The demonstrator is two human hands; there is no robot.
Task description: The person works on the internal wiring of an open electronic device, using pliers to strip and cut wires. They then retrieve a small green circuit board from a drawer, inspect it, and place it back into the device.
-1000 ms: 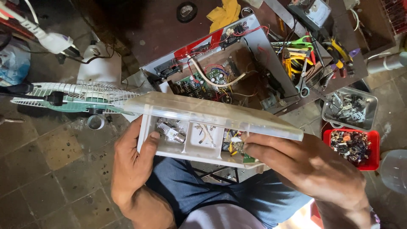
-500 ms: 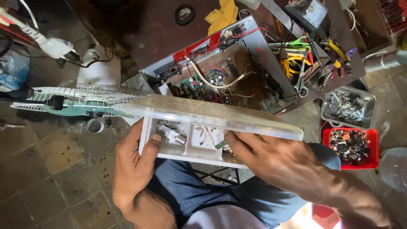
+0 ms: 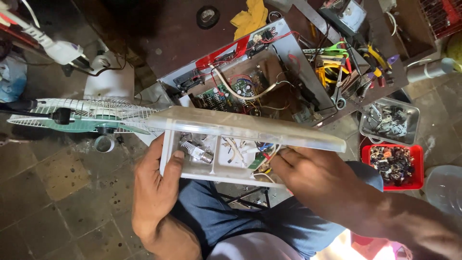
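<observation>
1. At the far left, a white fan grille (image 3: 82, 113) with a green blade behind it lies low over the tiled floor (image 3: 43, 192), with a small roll of tape (image 3: 103, 143) just beside it.
2. The left hand (image 3: 156, 190) clamps the left end of a white plastic housing (image 3: 226, 144), thumb pressed on its inner face and fingers wrapped behind the edge.
3. The housing rests over the person's lap, open side up; a clear cover (image 3: 250, 127) spans its far edge, and a metal cylinder part (image 3: 198, 153) lies in its left compartment.
4. The right hand (image 3: 317, 180) reaches into the housing's right part, fingertips drawn together among the coloured wires (image 3: 262, 154); whether they pinch one cannot be told.
5. Behind, an opened metal chassis (image 3: 250, 72) shows circuit boards.
6. On the right stand a grey tray (image 3: 390, 120) and a red tray (image 3: 392, 166) of small parts.
</observation>
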